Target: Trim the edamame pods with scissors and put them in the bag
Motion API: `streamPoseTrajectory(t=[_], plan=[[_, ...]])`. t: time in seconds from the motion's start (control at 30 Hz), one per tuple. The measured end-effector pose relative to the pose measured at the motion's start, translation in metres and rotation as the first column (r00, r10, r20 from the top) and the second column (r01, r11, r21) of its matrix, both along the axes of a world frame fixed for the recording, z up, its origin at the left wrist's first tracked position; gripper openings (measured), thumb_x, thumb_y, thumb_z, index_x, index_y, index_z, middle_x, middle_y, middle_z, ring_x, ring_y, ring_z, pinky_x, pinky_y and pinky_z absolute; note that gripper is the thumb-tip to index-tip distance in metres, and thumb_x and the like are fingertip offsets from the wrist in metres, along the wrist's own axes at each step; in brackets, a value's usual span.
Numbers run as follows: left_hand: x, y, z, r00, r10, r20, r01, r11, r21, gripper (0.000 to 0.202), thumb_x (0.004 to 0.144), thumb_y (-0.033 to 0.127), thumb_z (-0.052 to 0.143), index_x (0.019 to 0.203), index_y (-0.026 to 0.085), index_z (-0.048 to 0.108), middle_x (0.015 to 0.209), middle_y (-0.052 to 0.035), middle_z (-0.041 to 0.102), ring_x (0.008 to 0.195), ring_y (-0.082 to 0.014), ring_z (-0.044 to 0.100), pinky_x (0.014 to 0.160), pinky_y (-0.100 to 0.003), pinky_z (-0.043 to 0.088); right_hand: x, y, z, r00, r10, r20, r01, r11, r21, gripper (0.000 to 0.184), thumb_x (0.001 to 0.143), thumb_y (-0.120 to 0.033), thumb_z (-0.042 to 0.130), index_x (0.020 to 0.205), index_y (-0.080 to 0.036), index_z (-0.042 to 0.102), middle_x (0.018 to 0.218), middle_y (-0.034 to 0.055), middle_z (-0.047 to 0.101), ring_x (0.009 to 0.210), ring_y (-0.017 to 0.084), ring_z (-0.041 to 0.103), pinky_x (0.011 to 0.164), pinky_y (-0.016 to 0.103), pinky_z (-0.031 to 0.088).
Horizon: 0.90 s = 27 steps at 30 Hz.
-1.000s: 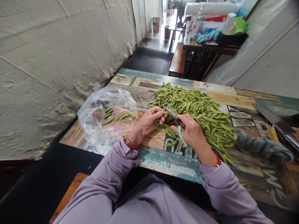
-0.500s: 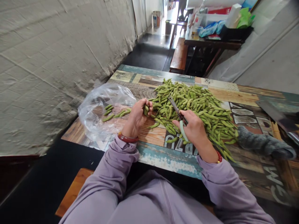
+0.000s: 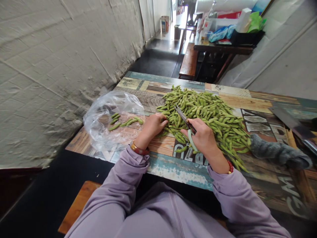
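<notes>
A broad heap of green edamame pods point(image 3: 203, 105) is spread over the patterned table point(image 3: 158, 145). At the heap's left edge, my left hand point(image 3: 155, 125) is turned back-up with its fingers curled round pods, which it mostly hides. My right hand point(image 3: 203, 134) grips scissors point(image 3: 182, 115) with pale green handles. Their blades point up and left above the pods and look slightly parted. To the left lies a clear plastic bag point(image 3: 99, 122), with several separate pods point(image 3: 126, 122) on or in it.
A grey fuzzy roll point(image 3: 277, 152) lies right of the heap, near a wide dark blade point(image 3: 292, 122). A white covered wall point(image 3: 61, 66) runs along the left. Farther off stand a bench point(image 3: 189, 61) and a second table loaded with packets and a black tray point(image 3: 247, 38).
My left hand has rolled over from palm-up with pods showing to back-up, and shifted slightly right against the heap. The scissors have moved a little left and down.
</notes>
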<state>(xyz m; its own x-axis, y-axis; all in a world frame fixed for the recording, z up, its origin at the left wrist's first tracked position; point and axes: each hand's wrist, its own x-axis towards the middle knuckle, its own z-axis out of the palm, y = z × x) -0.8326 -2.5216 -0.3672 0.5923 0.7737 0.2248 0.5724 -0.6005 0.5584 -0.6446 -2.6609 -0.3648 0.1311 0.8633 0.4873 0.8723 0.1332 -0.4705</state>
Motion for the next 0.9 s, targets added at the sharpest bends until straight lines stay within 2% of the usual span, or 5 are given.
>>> streamPoseTrajectory(t=[0.2,0.4,0.57,0.73,0.9], plan=[[0.002,-0.004,0.013,0.964,0.041,0.263,0.029,0.966,-0.256,0.006,0.076,0.02,0.066,0.074,0.016,0.069,0.071,-0.0035,0.065,0.069,-0.0171,0.058,0.069,-0.028,0.045,-0.001,0.0,-0.001,1.0,-0.005,0.001,0.005,1.0,0.004,0.028,0.089,-0.033,0.063,0.114,-0.021,0.066,0.103,0.0105,0.07,0.09,0.026,0.068,0.076,0.037,0.055],[0.001,-0.015,0.026,0.813,0.157,0.561,0.327,0.673,-0.663,0.025,0.076,0.037,0.074,0.076,0.017,0.058,0.057,0.005,0.047,0.047,-0.0068,0.039,0.045,-0.019,0.03,-0.001,0.0,0.0,1.0,-0.008,0.008,0.008,1.0,0.0,0.028,0.089,-0.032,0.063,0.113,-0.019,0.067,0.103,0.0109,0.07,0.088,0.025,0.068,0.075,0.036,0.055],[0.002,-0.018,0.026,0.792,0.183,0.583,0.389,0.584,-0.712,0.028,0.076,0.039,0.077,0.081,0.016,0.06,0.063,0.0013,0.056,0.045,-0.0049,0.037,0.043,-0.018,0.025,-0.001,0.0,-0.001,1.0,-0.012,0.006,0.012,1.0,-0.006,0.028,0.088,-0.032,0.064,0.113,-0.02,0.067,0.104,0.0103,0.07,0.089,0.026,0.068,0.075,0.036,0.055],[0.002,-0.012,0.02,0.823,0.136,0.551,0.286,0.74,-0.609,0.025,0.077,0.039,0.073,0.075,0.015,0.064,0.061,0.0006,0.056,0.052,-0.0088,0.045,0.051,-0.02,0.032,-0.001,0.0,0.0,1.0,-0.016,-0.001,0.016,1.0,-0.007,0.028,0.089,-0.033,0.063,0.113,-0.019,0.067,0.102,0.0109,0.07,0.086,0.026,0.068,0.075,0.038,0.055],[-0.005,0.005,0.01,0.898,0.169,0.406,-0.094,0.976,-0.197,0.014,0.081,0.03,0.066,0.077,0.018,0.072,0.08,-0.0061,0.069,0.08,-0.0203,0.059,0.074,-0.028,0.044,-0.001,0.0,0.001,1.0,-0.019,-0.017,0.019,1.0,-0.008,0.028,0.089,-0.033,0.062,0.114,-0.021,0.067,0.102,0.0108,0.07,0.088,0.027,0.067,0.076,0.039,0.055]])
